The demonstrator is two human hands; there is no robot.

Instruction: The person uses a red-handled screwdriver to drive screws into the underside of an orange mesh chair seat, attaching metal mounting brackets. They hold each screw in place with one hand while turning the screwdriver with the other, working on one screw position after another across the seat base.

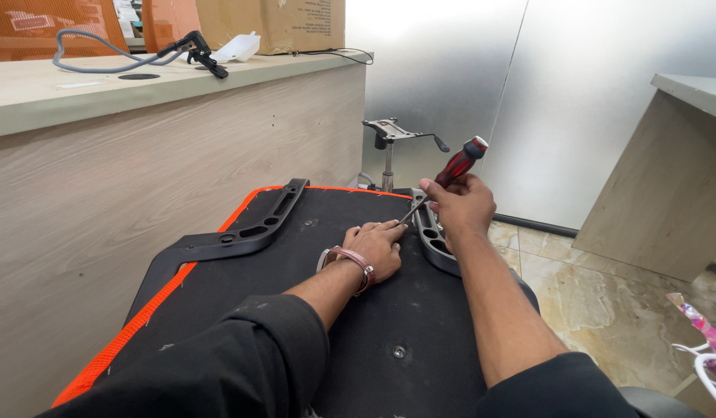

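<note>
An upturned chair seat point(389, 310) with a black underside and an orange edge lies in front of me. My right hand point(462, 205) grips a screwdriver with a red and black handle point(460, 164); its shaft slants down to the seat near a grey armrest bracket point(434, 241). My left hand point(376, 246), with a bracelet on the wrist, rests flat on the black underside, fingertips next to the screwdriver's tip. A black armrest bracket point(253, 228) lies along the seat's left side.
A wooden desk point(102, 178) stands close on the left, with a grey cable and black tool point(195, 53) and cardboard boxes on top. A chair gas-lift mechanism point(390, 139) stands behind the seat. Another desk point(667, 178) is at the right on a tiled floor.
</note>
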